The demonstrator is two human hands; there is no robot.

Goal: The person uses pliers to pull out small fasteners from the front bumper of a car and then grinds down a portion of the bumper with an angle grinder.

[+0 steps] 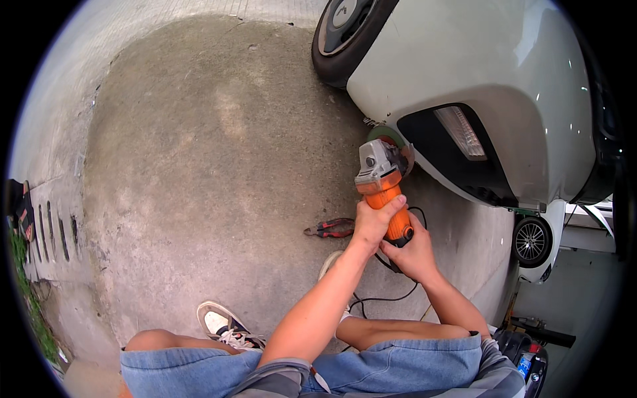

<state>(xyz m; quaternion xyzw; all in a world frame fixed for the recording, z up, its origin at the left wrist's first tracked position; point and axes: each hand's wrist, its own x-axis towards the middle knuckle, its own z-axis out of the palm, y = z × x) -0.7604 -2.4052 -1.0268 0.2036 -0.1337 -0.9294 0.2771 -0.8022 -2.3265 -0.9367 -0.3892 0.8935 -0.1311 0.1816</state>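
Note:
An orange angle grinder [383,189] with a silver gear head is held in both my hands. My left hand [373,220] wraps round the front of its body, thumb on top. Behind it, my right hand [413,252] closes round the rear end, near the black cord [385,298]. The green grinding disc [386,136] is at the lower edge of the pale car bumper [411,86], by a ragged patch [373,123]; whether it touches I cannot tell. Pliers [330,228] with red and black handles lie on the ground left of my hands.
Right of the disc is a black bumper recess with a clear lamp [460,132]. The car's wheel [348,33] stands at the top. A second car's wheel [532,240] shows at the right. A slotted drain cover [54,232] lies far left, and my shoe [222,320] rests on the concrete.

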